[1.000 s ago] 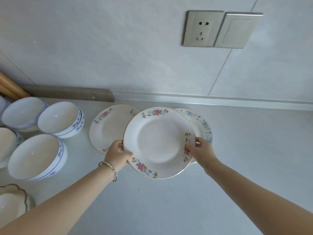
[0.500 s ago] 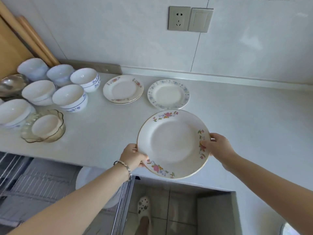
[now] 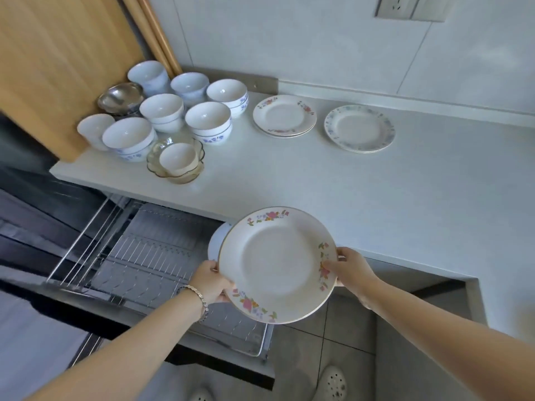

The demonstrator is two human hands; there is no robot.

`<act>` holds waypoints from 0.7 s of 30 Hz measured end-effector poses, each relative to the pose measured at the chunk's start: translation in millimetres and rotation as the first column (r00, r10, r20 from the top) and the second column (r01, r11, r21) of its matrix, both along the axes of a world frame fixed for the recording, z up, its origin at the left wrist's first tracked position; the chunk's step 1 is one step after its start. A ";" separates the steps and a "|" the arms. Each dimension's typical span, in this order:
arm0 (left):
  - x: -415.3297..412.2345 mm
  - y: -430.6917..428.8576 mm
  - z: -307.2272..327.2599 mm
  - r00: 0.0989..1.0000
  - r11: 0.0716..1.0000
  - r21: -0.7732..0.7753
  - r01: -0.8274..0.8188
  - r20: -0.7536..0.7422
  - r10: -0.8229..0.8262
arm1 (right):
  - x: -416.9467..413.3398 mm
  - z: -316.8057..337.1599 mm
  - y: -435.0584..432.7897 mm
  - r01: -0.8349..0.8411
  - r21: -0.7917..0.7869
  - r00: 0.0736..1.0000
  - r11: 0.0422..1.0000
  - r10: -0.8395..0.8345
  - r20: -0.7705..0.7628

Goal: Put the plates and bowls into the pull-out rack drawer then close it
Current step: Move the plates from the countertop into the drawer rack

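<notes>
Flowered plate (image 3: 278, 264) is up in the air with both hands on it, face up and tipped a little. It hangs over the right end of the pull-out rack drawer (image 3: 139, 256), just in front of the countertop (image 3: 390, 215) edge.

Left hand (image 3: 212, 282) pinches the left rim, thumb on the top face, fingers tucked under. There's a bracelet (image 3: 199, 298) on that wrist. Right hand (image 3: 351, 270) has the same grip on the right rim, thumb lying over the flower print and fingers curled underneath. Way down at the bottom you can see slippers (image 3: 333, 382) on grey tiles.

The drawer is pulled out, all wire tines. A pale plate (image 3: 215, 241) peeks out behind the held one's left edge. Can't tell how it sits in the rack.

On the counter, far left, the closest thing is a glass bowl (image 3: 185, 173) with a small white bowl (image 3: 176, 156) sitting inside it. Behind that is a cluster of white bowls (image 3: 208, 120), some with blue print and a few stacked, plus a steel bowl (image 3: 120, 96) by the wooden panel (image 3: 58, 68).

Right of the bowls sit a short stack of pink-flowered plates (image 3: 285, 115) and, further right, a stack of blue-flowered plates (image 3: 359, 128). The two stacks are apart. On the far wall there's a wall socket (image 3: 395, 5).
</notes>
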State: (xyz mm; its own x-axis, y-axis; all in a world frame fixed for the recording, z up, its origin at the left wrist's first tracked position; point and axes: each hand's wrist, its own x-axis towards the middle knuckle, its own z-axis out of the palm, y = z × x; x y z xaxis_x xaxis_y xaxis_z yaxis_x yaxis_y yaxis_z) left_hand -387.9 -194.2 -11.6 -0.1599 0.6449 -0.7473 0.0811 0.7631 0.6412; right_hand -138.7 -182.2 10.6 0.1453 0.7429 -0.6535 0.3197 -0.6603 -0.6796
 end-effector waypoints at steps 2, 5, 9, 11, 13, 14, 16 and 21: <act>-46.2 -8.5 -6.9 1.000 1.000 0.001 -0.016 -0.019 0.016 | -45.8 -10.9 -7.5 0.003 -0.013 1.000 1.000 -0.004 -0.020; -117.2 -12.3 -14.7 0.998 1.000 0.010 0.009 -0.066 -0.009 | -116.2 -25.9 -17.5 0.042 -0.041 0.998 0.998 -0.044 -0.054; -193.6 -4.3 -27.8 0.993 0.997 -0.029 0.074 -0.093 -0.076 | -189.7 -47.0 -25.0 0.099 -0.100 0.992 0.990 -0.106 -0.071; -221.8 5.0 -36.3 0.989 0.994 -0.058 0.097 -0.110 -0.103 | -217.6 -59.0 -24.4 0.115 -0.116 0.988 0.987 -0.125 -0.089; -241.8 16.9 -46.4 0.980 0.987 -0.089 0.131 -0.140 -0.143 | -239.6 -72.6 -21.7 0.152 -0.130 0.983 0.980 -0.164 -0.087; -249.1 23.1 -51.6 0.976 0.984 -0.105 0.146 -0.147 -0.161 | -248.7 -78.8 -19.7 0.169 -0.142 0.980 0.975 -0.182 -0.085; -262.6 36.9 -63.1 0.972 0.977 -0.131 0.168 -0.144 -0.187 | -262.3 -93.6 -12.6 0.198 -0.170 0.973 0.965 -0.215 -0.088; -293.9 81.3 -92.8 0.965 0.963 -0.167 0.210 -0.124 -0.232 | -292.1 -131.9 17.3 0.230 -0.230 0.952 0.945 -0.268 -0.150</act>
